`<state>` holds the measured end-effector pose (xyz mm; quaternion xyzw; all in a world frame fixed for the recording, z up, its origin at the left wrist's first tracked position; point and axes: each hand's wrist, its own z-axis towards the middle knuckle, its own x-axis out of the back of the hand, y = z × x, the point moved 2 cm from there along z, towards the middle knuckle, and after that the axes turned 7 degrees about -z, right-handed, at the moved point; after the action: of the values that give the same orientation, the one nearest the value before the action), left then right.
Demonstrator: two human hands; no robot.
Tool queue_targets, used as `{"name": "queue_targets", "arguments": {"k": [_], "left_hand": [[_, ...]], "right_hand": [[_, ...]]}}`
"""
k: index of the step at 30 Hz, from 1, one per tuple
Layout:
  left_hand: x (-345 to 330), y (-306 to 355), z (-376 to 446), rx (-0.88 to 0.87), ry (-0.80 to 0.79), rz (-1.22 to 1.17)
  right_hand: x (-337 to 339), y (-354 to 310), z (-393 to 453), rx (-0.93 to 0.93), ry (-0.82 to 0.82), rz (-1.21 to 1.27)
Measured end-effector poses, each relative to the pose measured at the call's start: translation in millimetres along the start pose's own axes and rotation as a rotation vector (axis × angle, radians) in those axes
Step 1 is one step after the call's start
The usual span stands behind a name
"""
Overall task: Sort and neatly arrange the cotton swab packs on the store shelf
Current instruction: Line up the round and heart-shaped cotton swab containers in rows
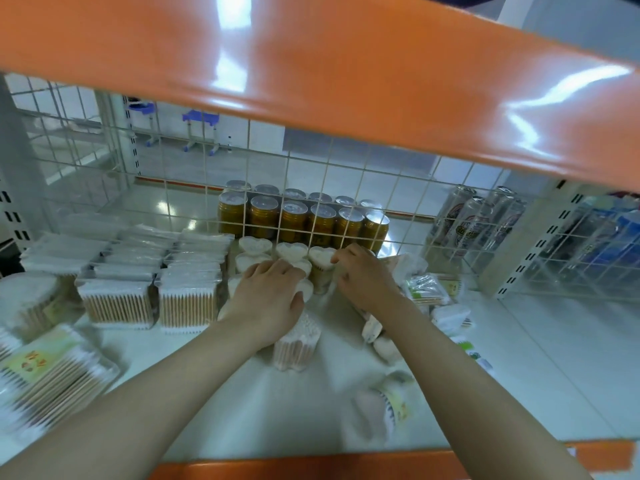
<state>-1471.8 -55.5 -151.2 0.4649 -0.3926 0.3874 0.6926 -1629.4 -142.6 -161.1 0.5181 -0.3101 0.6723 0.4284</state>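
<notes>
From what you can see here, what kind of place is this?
Most likely a shop aisle. The white shelf has orange edge strips and a wire-grid back, cotton swab packs stand in rows, and gold cans sit behind the grid. Both hands are arranging heart-shaped swab boxes.

glossy pale floor (242, 168) behind wire grid (346, 174), perhaps blue desks (201, 117).

The orange shelf edge (346, 81) looks glossy. A thin white metal wire grid (311, 188) backs the smooth white shelf board (554, 358). Clear plastic rectangular packs (188, 303) show wooden swab sticks. Gold metal cans (301, 220) shine.
</notes>
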Motion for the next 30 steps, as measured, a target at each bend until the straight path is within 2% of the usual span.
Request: {"name": "queue_targets", "arguments": {"k": [5,11,18,20,25,30], "left_hand": [[0.4,12.2,-13.5,-0.043,-0.032,-0.01],[-1.1,28.3,-35.8,-0.096,0.027,-0.069],[-14.2,41.8,-57.4,-0.161,0.003,-0.128],[-17.4,46.3,-62.5,-0.197,-0.001,-0.142],[-23.2,57.6,-71.8,-0.194,-0.07,-0.115],[-37.2,62.7,-76.2,-0.18,-0.13,-0.134]], "right_hand": [[8.2,2.0,-20.2,-0.054,-0.013,0.012],[12.6,7.7,-53.5,-0.111,-0.021,0.024],[26.2,15.0,-97.1,-0.209,-0.08,0.101],[28.5,18.8,-108.3,-0.237,-0.047,0.129],[35.8,26.7,-131.1,-0.304,0.033,0.169],[31.3,30.6,-150.5,-0.325,-0.055,0.174]]}}
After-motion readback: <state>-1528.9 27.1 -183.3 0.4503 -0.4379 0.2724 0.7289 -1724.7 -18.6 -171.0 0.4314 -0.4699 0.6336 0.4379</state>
